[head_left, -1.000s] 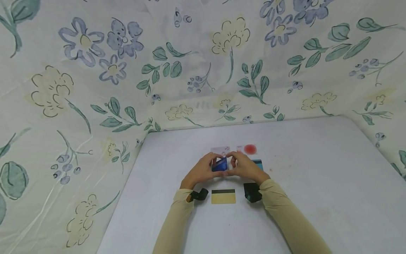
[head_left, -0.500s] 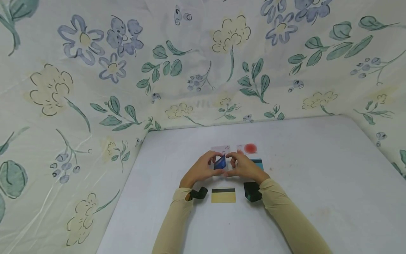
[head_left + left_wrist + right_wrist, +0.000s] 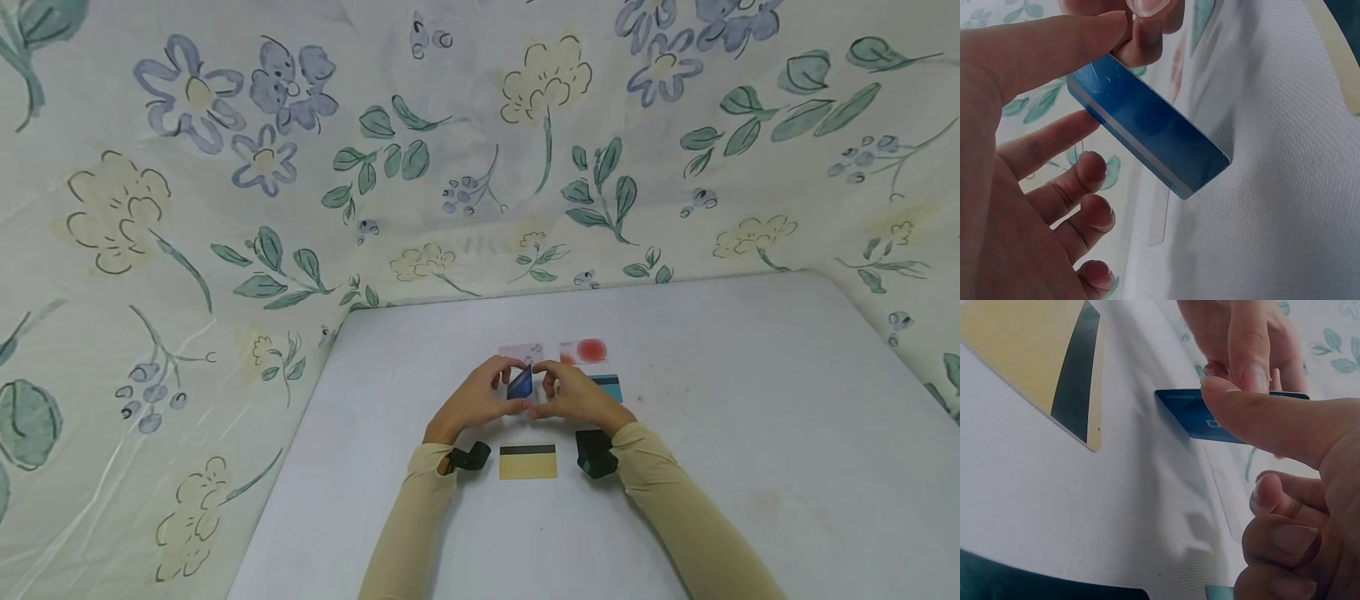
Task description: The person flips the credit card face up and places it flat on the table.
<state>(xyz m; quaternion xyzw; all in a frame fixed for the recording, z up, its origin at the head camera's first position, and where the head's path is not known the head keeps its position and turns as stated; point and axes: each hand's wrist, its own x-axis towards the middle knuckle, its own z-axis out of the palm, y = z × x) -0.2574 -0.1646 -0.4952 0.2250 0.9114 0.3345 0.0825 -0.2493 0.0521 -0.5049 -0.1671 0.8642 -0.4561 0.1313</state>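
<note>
The blue card (image 3: 1147, 128), best squeezed softly, was pinched by left hand (image 3: 478, 403) and right hand (image 3: 583, 397), fingers (image 3: 1054, 139) part-open, nearer the worktop's (image 3: 750, 400) left edge.

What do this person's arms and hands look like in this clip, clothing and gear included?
The left sleeve and right sleeve are long, plain beige. The left hand and right hand wear no visible gloves. Each wrist bears a dark device; orange shows beside the left one.
</note>
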